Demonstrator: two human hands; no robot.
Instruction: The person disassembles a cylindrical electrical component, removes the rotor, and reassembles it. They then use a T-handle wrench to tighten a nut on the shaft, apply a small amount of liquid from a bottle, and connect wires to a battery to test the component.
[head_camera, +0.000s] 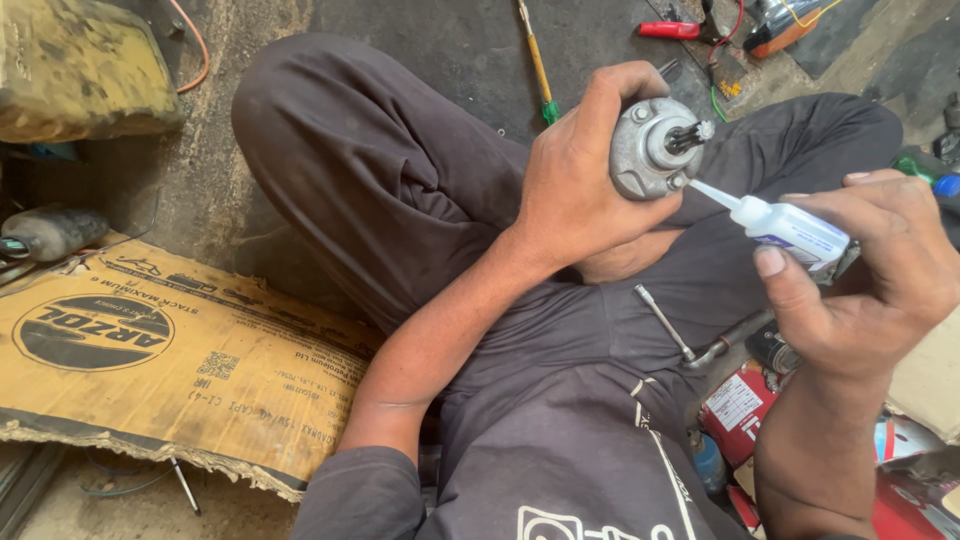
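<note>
My left hand (575, 185) grips a small grey metal motor housing (648, 150) with a dark splined shaft sticking out of its end, held up above my lap. My right hand (865, 270) holds a small white squeeze bottle (790, 228) with a pointed nozzle. The nozzle tip touches the lower edge of the housing's end face. I sit cross-legged in dark trousers and a dark shirt.
A metal rod tool (665, 325) lies on my lap. A flattened cardboard box (170, 360) lies at the left. A yellow-handled screwdriver (537, 60) and a red tool (670, 30) lie on the dark floor ahead. Red packaging (740, 405) sits at my right.
</note>
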